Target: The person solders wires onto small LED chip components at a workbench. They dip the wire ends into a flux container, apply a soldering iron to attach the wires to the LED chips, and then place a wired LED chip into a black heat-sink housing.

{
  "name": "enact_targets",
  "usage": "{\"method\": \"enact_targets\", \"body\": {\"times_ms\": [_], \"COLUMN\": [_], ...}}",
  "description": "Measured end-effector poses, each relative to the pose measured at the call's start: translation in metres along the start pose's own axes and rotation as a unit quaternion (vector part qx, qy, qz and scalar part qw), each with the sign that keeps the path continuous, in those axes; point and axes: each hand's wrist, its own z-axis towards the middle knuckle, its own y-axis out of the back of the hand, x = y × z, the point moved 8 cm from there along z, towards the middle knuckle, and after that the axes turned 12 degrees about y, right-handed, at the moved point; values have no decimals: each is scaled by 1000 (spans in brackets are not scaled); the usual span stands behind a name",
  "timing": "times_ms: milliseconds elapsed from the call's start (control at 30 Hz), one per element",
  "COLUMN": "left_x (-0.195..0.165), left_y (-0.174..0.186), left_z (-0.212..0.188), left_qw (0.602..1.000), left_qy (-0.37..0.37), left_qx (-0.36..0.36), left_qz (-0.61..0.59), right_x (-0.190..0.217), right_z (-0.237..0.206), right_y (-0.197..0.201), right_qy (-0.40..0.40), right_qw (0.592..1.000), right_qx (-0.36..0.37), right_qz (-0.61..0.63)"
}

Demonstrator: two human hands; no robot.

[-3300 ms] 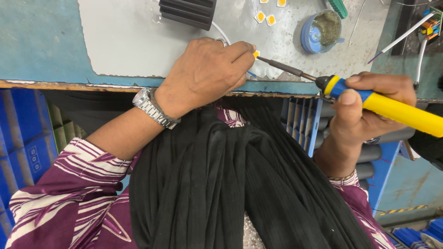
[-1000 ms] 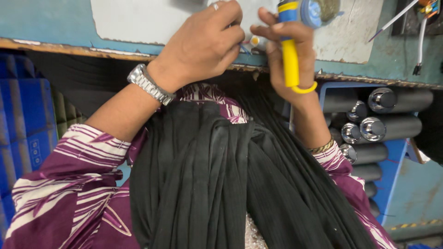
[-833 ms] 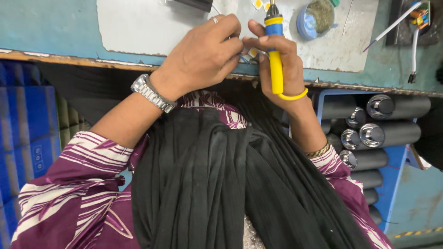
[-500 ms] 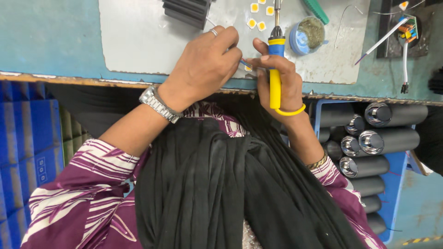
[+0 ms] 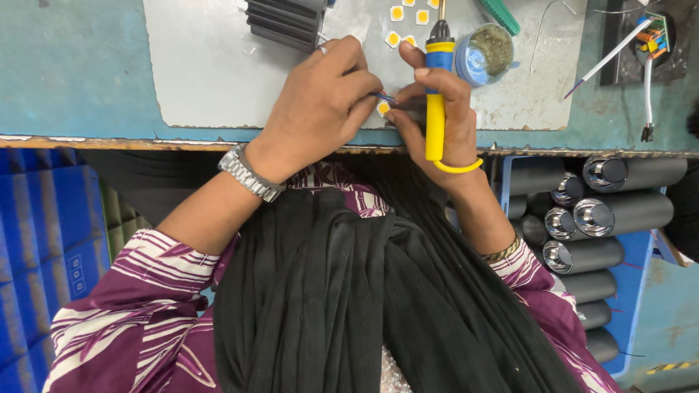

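The left hand is curled, its fingertips pinched on a thin blue wire at the front edge of the grey rectangular mat. The right hand is closed around the yellow and blue handle of a soldering iron, which stands upright with its tip pointing away from the person. Between both hands lies a small yellow square chip, touched by the fingertips.

More such yellow square chips lie on the mat just behind the hands. A black finned metal heat sink stands behind the left hand. A small round blue pot with brownish wool inside sits just beside the iron. Further right, a white thin wire crosses the teal workbench. Under the bench edge, at the right, shiny grey metal cylinders are stacked in a blue plastic bin. A black pleated scarf hides the lap.
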Motion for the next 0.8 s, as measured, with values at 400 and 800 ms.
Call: {"method": "enact_targets", "body": {"times_ms": [400, 800], "left_x": [5, 1], "left_y": [1, -4], "left_z": [2, -1], "left_qw": [994, 994], "left_qy": [17, -36], "left_qx": [52, 85], "left_qz": [-91, -58], "right_x": [-8, -7], "right_z": [-1, 2], "right_y": [-4, -5], "right_qy": [-24, -2], "right_qw": [999, 1000], "right_qx": [-27, -20], "right_qz": [7, -14]}}
